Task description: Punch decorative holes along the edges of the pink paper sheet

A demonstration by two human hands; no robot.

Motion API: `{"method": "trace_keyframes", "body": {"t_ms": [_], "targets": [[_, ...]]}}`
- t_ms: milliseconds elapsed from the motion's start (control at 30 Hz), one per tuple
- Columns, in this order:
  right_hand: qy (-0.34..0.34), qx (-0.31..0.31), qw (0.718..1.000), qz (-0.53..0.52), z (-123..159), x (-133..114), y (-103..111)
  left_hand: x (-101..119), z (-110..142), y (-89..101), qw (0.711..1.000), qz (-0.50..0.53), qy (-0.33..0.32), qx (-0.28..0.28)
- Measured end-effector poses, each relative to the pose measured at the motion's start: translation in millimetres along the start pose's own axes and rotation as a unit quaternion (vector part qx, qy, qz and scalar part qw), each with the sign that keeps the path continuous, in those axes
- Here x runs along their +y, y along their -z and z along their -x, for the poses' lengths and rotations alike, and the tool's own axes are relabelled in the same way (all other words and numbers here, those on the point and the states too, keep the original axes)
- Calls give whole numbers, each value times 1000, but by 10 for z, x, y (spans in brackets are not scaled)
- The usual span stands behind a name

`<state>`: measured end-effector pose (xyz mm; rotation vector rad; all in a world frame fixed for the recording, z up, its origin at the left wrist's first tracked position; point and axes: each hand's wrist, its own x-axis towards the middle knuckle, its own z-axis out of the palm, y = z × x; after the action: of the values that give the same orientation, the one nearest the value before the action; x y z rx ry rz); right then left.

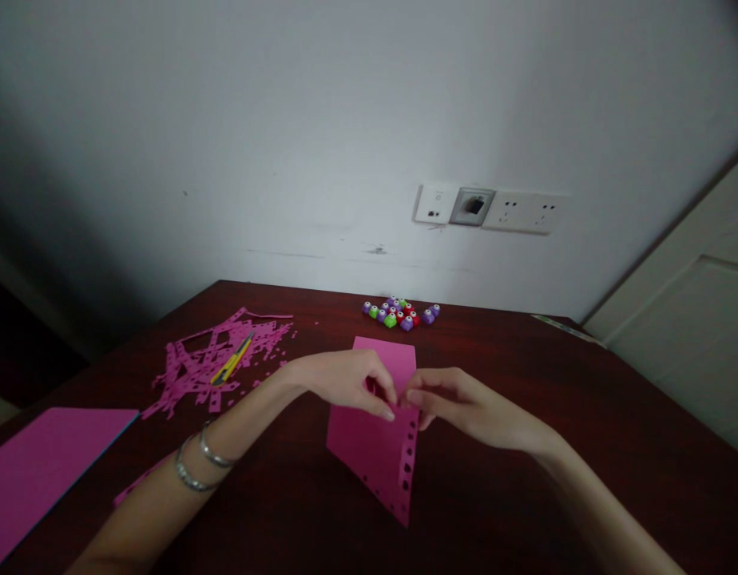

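Note:
A pink sheet (pixel 369 439) stands tilted over the middle of the table, with a row of small dark holes down its right edge and a few more along the bottom. My right hand (pixel 465 403) grips that right edge between thumb and fingers. In front of the sheet, my left hand (pixel 354 383) is closed in a pinch close to the right fingertips. What lies between its fingertips is too small to make out. Two silver bracelets (pixel 201 463) circle my left wrist.
Pink scraps (pixel 195 359) are heaped at the left, with a yellow utility knife (pixel 232 359) on them. A larger pink sheet (pixel 51 471) lies at the left edge. Several colored eye-like beads (pixel 398 313) sit near the wall. A thin strip (pixel 566 329) rests at the back right.

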<state>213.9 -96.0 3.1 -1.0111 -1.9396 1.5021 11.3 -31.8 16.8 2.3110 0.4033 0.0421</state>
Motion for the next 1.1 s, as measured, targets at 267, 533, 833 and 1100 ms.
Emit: {"method": "trace_keyframes", "body": {"t_ms": [267, 533, 833, 1100], "targets": [[12, 20, 999, 36, -8, 24, 58, 32, 38, 33, 1000, -14, -9, 22], [1, 178, 983, 41, -33, 43, 146, -14, -102, -72, 962, 121, 61, 237], [-16, 138, 988, 69, 1, -29, 76, 29, -39, -21, 960, 129, 22, 248], [-11, 100, 990, 99, 75, -114, 26, 37, -92, -77, 968, 174, 6, 179]]}}
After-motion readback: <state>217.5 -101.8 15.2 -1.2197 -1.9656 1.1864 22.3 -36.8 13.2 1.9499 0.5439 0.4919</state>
